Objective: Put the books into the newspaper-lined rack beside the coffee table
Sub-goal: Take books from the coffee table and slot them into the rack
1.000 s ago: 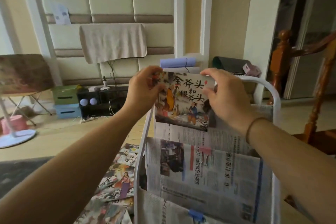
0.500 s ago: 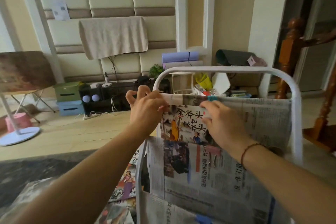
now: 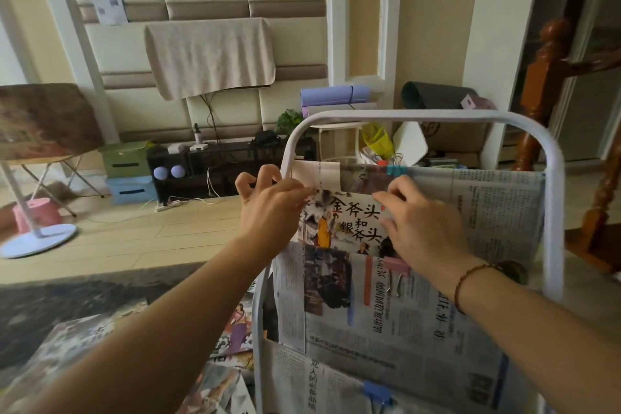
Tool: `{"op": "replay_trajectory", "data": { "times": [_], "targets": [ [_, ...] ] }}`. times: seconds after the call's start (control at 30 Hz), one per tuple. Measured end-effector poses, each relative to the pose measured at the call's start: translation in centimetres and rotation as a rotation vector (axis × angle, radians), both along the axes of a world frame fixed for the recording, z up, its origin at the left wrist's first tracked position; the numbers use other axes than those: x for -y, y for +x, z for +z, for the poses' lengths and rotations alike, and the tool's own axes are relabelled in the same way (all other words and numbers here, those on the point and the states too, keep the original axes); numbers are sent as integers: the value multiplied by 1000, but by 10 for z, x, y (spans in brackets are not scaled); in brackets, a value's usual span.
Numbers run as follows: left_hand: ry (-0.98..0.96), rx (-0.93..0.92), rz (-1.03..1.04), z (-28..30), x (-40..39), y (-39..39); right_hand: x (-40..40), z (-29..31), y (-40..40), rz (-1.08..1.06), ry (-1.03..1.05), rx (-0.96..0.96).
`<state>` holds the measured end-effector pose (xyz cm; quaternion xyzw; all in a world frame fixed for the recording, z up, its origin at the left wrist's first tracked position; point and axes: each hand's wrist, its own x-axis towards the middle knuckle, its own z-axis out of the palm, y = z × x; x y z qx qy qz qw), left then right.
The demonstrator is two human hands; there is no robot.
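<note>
Evidently one picture book [image 3: 349,223] stood upright in the top pocket of the rack [image 3: 554,212], near the rack's left edge, its lower half hidden behind the newspaper [image 3: 396,306] front of the pocket below. The left hand [image 3: 268,212] pinched the book's top left corner between thumb and forefinger, the other fingers curled loosely and free, while the right hand [image 3: 423,225] pressed its fingertips on the top right part of the cover. Holding both upper corners probably kept the thin book square as it sat between the paper layers, so it would not snag or tear the lining. A teal binder clip [image 3: 396,169] held the newspaper over the top rail. More books [image 3: 235,339] lay scattered on the floor by the rack's left edge, so much of the task seemed left.
</note>
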<state>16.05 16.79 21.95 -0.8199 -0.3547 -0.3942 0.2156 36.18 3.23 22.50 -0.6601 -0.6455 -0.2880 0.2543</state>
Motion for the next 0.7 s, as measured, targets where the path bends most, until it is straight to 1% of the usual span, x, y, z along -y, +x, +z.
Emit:
{"op": "replay_trajectory", "data": {
  "times": [0.13,0.2,0.27,0.3,0.33,0.37,0.4,0.47,0.53,0.57,0.6,0.63,0.7],
  "targets": [
    [28,69,-58,-11,9,-16,6,-3,-8,5,5,-8],
    [-2,94,-87,-15,24,-34,19,1,-23,67,113,-23],
    [-40,87,-108,-23,45,-59,39,-3,-48,214,262,-92],
    [-66,77,-111,-30,59,-74,49,-11,-64,316,286,-153],
    [-112,69,-107,-42,73,-89,59,-26,-79,415,257,-233],
    [-198,58,-97,-55,90,-105,69,-46,-95,482,170,-319],
    [-320,41,-71,-72,110,-122,79,-72,-110,503,53,-397],
    [-618,-32,12,-110,149,-153,97,-129,-132,431,-214,-551],
    [-835,-257,138,-149,183,-180,114,-180,-147,291,-475,-664],
    [-910,-370,201,-167,198,-192,122,-199,-154,225,-580,-692],
    [-979,-433,257,-182,209,-203,130,-214,-160,178,-671,-715],
    [-1048,-448,308,-194,218,-212,136,-226,-166,147,-752,-731],
    [-1158,-405,361,-210,225,-224,144,-238,-182,101,-882,-702]
  ]
}}
